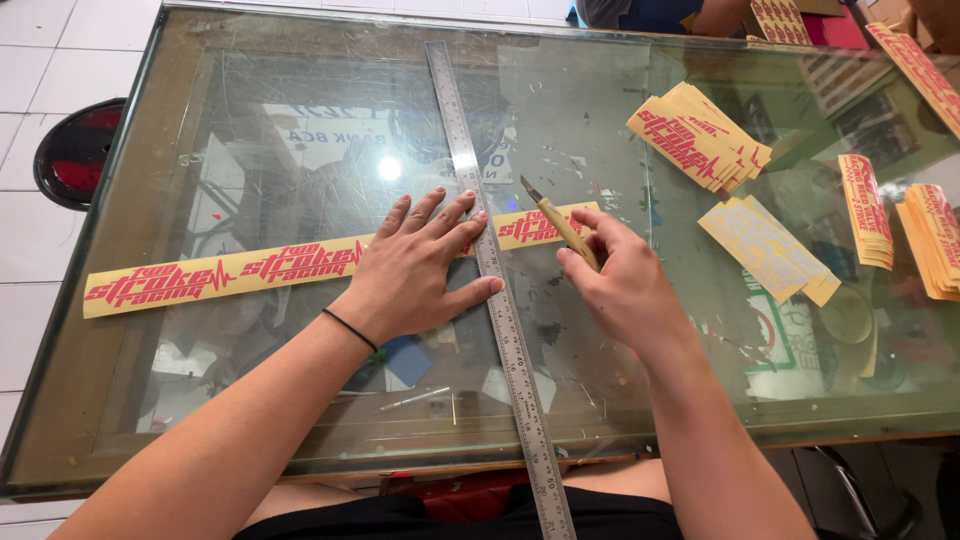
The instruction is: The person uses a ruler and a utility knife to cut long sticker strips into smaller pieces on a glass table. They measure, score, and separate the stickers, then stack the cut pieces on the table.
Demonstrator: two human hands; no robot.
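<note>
Single head view, close above the bench [120, 400] near edge, looking steeply down toward its far edge.

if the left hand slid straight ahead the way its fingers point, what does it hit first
The left hand lies flat on the yellow sticker strip, fingers aimed up and right. Straight on, its fingertips would probably meet the steel ruler first; they are already almost at its edge.

A scratched glass-topped bench [300, 100] in a worn wooden frame fills most of the view, with a bright ceiling light [389, 168] mirrored in the pane. White square floor tiles [40, 60] lie to the left, where a round black and red stool seat [75, 150] stands just beside the bench's edge.
</note>
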